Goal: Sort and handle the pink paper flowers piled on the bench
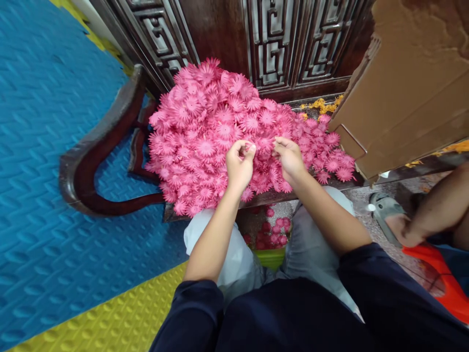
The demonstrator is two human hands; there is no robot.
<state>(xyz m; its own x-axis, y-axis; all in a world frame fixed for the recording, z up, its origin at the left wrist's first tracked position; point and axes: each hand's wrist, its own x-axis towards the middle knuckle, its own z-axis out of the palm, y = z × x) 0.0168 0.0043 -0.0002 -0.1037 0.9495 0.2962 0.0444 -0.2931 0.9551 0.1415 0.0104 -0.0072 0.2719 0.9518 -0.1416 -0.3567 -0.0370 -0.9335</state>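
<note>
A large heap of pink artificial flowers [205, 146], thin-petalled and daisy-like, covers a dark wooden seat. Over its front side, my left hand [240, 165] is closed in a pinch, thumb against the fingers, with pink petals at the tips. My right hand [290, 159] faces it a short way to the right, its thumb and fingers also pinched on pink petals. The flower piece [264, 145] between the two hands blends into the heap behind, so its outline is hard to make out.
A carved wooden backrest [273, 44] stands behind the heap, a curved armrest [84, 195] at left. A cardboard box [410, 93] is at right, near yellow bits [322, 105]. Fallen flowers [273, 232] lie below, between my knees. Another person's foot [401, 230] is at right.
</note>
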